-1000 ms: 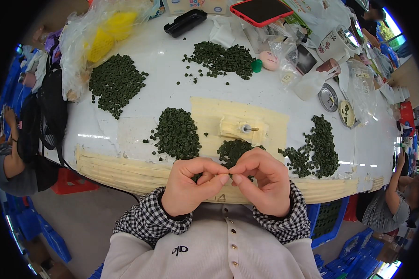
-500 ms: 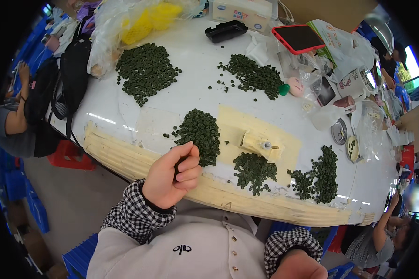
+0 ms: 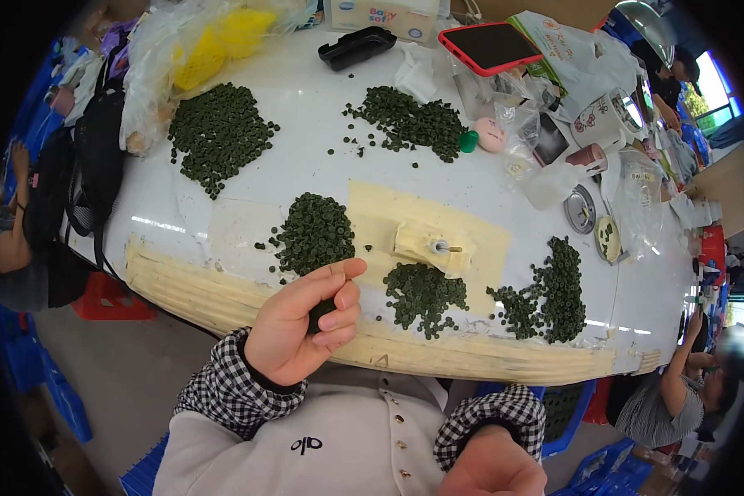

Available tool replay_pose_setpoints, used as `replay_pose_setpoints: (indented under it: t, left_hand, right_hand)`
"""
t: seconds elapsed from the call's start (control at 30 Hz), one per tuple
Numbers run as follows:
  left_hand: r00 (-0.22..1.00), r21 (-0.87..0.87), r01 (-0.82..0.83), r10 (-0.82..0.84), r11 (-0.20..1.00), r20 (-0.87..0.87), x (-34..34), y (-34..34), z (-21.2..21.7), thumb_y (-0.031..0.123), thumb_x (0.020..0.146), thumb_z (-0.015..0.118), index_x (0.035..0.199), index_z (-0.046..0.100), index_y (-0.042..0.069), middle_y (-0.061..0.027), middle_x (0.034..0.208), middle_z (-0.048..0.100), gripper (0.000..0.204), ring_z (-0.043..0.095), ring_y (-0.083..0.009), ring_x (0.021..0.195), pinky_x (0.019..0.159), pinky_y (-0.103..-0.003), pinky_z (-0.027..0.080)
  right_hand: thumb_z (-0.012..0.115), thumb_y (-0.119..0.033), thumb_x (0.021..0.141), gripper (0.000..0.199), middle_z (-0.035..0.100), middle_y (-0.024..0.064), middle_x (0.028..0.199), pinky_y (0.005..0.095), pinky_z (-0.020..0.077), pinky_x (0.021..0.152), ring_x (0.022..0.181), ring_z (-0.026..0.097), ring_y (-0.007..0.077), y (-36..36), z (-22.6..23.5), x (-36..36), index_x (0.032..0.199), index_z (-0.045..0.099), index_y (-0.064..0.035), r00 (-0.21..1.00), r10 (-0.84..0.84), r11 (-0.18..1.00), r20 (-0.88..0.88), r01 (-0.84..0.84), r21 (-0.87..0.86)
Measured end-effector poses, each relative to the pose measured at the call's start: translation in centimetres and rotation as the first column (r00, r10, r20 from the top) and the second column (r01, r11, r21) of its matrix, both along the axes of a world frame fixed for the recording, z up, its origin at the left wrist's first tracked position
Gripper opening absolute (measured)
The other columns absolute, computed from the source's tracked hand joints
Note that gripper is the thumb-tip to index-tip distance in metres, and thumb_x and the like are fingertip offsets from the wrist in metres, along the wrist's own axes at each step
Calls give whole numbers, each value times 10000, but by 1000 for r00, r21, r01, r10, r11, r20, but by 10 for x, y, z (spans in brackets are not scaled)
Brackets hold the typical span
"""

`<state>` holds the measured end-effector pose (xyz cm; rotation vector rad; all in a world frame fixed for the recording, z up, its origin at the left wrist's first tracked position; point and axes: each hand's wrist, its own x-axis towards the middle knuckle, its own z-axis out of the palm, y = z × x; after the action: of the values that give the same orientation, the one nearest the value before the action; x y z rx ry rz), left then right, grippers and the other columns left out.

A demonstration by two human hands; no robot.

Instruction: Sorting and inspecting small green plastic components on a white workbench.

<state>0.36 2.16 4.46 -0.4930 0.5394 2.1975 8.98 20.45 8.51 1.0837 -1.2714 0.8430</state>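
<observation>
My left hand (image 3: 306, 318) is curled in front of the middle heap of small dark green round pieces (image 3: 314, 231), its thumb and forefinger close together. In its palm sit dark green pieces (image 3: 321, 314), mostly hidden by the fingers. At the lower edge is my right hand (image 3: 496, 465), bent towards my body, with its fingers out of sight. A small block wrapped in cream tape (image 3: 413, 241), with a thin metal pin (image 3: 450, 249) sticking out, is fixed on a cream taped patch (image 3: 488, 248). Just before it lies another heap of green pieces (image 3: 426, 298).
More green heaps lie at the far left (image 3: 219, 136), far middle (image 3: 409, 124) and right (image 3: 560, 289). A red-framed phone (image 3: 492, 47), a black case (image 3: 357, 48), a mug (image 3: 608, 124) and plastic bags crowd the back. Cream padding (image 3: 198, 277) lines the near table edge. Other people sit at both sides.
My view has shifted, so the table's things appear further left. The left hand's fingers have loosened slightly, showing more of the dark green pieces. My right hand has come slightly further into view.
</observation>
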Motion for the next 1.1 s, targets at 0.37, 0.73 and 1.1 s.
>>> replay_pose_setpoints:
  t: [0.37,0.73,1.1]
  left_hand:
    - [990,-62,-64,56,996,-132,-1,-6,0,129,979,395,1202,486,-41,-11,833,514,295,388,-63,631,537,-196,340]
    - [979,-77,-25,9,997,-204,4,-12,-11,192,989,425,1144,535,-7,14,780,474,275,361,-53,609,513,-184,315]
    - [959,-149,14,-55,989,-277,5,-12,-13,118,963,474,1103,561,18,-27,854,585,192,308,-26,535,465,-169,276]
  right_hand:
    - [658,-99,648,225,554,53,790,304,421,662,734,524,194,3,-47,-29,859,626,-29,468,-675,684,570,107,722]
    - [555,-113,669,218,515,70,757,297,423,669,715,503,195,-15,-45,-33,840,606,13,547,-807,355,223,146,924]
    - [653,-95,691,152,547,29,798,315,409,681,748,521,195,25,-40,-30,831,607,-60,325,-684,713,653,110,692]
